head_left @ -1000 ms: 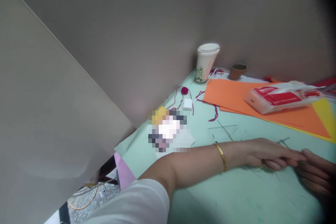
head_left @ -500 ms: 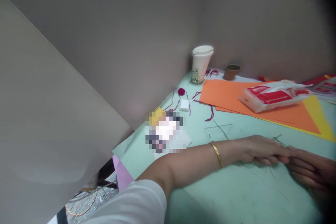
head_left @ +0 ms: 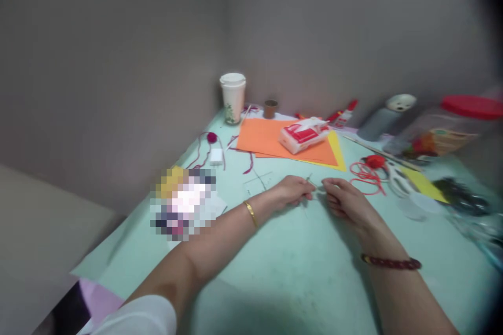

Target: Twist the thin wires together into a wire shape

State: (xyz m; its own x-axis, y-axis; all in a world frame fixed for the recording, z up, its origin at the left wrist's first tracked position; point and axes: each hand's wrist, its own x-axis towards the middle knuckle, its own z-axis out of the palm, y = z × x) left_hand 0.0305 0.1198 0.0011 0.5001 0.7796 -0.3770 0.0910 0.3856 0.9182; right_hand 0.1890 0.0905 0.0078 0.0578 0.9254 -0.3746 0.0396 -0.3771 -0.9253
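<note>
My left hand [head_left: 293,191] is closed in a pinch over the pale green table cover. From its fingertips sticks out a thin greenish strand [head_left: 310,179], with short ends crossing; blur hides whether it is thread or wire. Just to the right, my right hand [head_left: 342,198] has thumb and fingers pressed together. Whatever lies between those fingertips is too small to make out. The two hands are a small gap apart. Behind my left hand lies a clear ruler [head_left: 257,182] with a dark thin line across it.
Orange paper [head_left: 255,136] carries a tissue pack [head_left: 304,136] at the back. A white cup [head_left: 233,98] and small brown pot [head_left: 270,109] stand by the partition. On the right are red cord [head_left: 367,178], scissors [head_left: 398,180] and a red-lidded jar [head_left: 448,131].
The view has swung right, bringing my whole right hand, the jar, bottle and scissors into sight. My fingertips, touching or overlapping before, now show a gap between them.
</note>
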